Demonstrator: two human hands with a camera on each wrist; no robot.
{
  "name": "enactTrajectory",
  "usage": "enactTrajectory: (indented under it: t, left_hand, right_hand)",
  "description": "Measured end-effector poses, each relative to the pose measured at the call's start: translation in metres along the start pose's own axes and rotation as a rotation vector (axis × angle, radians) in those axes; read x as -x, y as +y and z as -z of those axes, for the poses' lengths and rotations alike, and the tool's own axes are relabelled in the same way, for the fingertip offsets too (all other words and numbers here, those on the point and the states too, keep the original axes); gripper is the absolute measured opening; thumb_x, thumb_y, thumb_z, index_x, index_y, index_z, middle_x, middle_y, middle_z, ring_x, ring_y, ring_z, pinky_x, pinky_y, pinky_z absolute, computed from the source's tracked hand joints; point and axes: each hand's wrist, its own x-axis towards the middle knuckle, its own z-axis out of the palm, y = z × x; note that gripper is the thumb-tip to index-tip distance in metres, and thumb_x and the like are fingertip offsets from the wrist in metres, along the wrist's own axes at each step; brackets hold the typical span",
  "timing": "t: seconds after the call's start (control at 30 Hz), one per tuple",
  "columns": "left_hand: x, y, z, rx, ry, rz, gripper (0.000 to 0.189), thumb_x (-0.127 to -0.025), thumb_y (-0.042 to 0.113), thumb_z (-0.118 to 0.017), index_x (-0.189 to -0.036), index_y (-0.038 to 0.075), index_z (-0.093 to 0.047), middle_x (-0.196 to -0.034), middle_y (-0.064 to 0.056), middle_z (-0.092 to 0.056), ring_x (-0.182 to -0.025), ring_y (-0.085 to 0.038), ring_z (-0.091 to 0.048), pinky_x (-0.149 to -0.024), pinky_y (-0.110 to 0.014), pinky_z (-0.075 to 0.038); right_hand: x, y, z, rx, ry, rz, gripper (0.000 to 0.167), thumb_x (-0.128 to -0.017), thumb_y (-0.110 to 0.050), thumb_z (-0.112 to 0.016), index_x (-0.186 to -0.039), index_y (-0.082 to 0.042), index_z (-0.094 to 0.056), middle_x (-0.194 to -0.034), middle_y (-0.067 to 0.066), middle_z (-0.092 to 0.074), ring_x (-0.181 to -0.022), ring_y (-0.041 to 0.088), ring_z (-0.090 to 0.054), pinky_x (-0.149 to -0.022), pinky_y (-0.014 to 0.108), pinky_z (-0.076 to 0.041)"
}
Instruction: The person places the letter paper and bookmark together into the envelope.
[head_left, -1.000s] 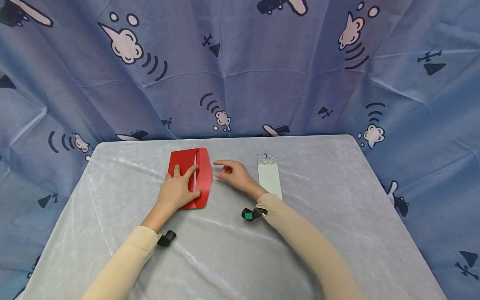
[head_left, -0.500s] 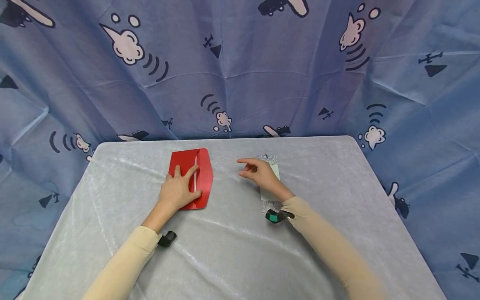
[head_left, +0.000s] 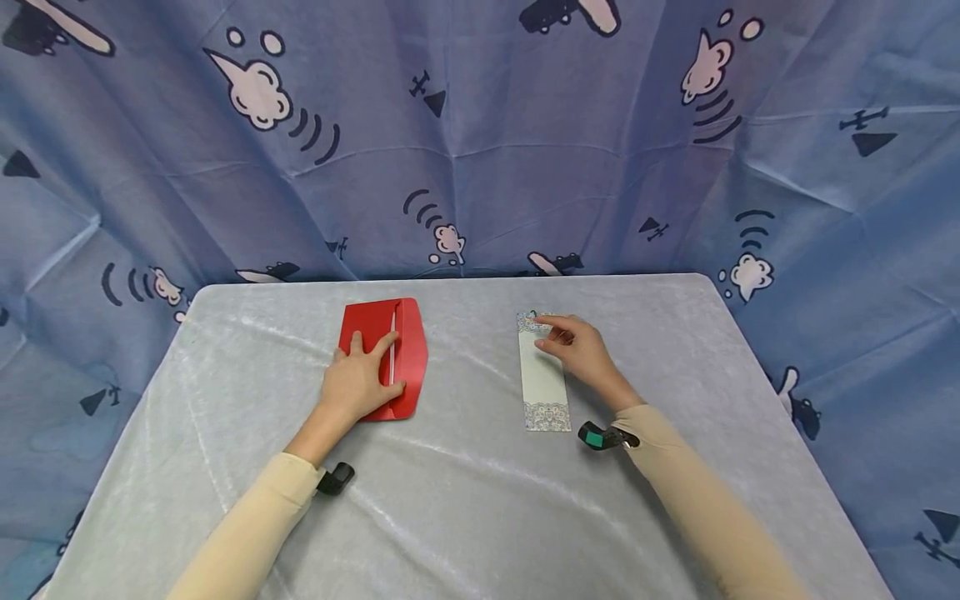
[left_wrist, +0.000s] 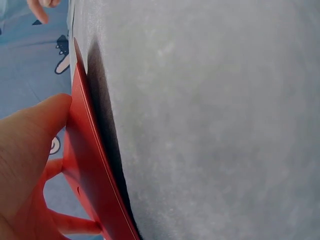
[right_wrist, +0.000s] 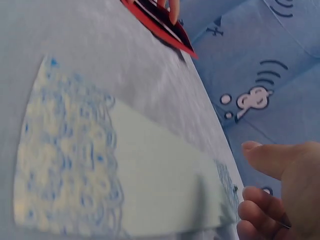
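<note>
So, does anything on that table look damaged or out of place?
Nothing stands out as damaged or misplaced. At most, the tablecloth is creased, and the red envelope has its flap open, showing a white edge.

A bench (head_left: 465,525) is filling the lower frame of the head view, its pale grey cloth (head_left: 420,475) showing faint creases. Left of centre, a red envelope (head_left: 385,365) is lying with its flap (head_left: 414,354) pointing right. Right of centre, a narrow pale card (head_left: 542,375) is lying lengthwise, its two ends bearing patterned bands.
</note>
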Motion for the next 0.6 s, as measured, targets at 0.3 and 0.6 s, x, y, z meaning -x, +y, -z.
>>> enactTrajectory:
  t: [0.3, 0.6]
  left_hand:
    - [0.001, 0.0, -0.001, -0.004, -0.002, 0.003, 0.086, -0.08, 0.05, -0.071, -0.154, 0.029, -0.033, -0.153, -0.034, -0.034, -0.125, -0.065, -0.045, -0.078, -0.058, -0.058]
    - [0.0, 0.0, 0.0, -0.004, 0.001, 0.001, 0.087, -0.079, 0.05, -0.071, -0.154, 0.028, -0.034, -0.153, -0.034, -0.035, -0.125, -0.065, -0.046, -0.079, -0.059, -0.058]
  right_hand:
    - [0.004, 0.02, 0.007, 0.056, -0.003, -0.037, 0.045, -0.088, -0.019, -0.075, -0.131, -0.011, -0.065, -0.106, 0.018, -0.061, -0.09, 0.025, -0.057, -0.08, 0.032, -0.046]
    - [0.005, 0.022, -0.002, 0.149, -0.042, -0.027, 0.05, -0.084, -0.017, -0.078, -0.132, -0.009, -0.064, -0.106, 0.017, -0.054, -0.089, 0.024, -0.046, -0.077, 0.031, -0.037]
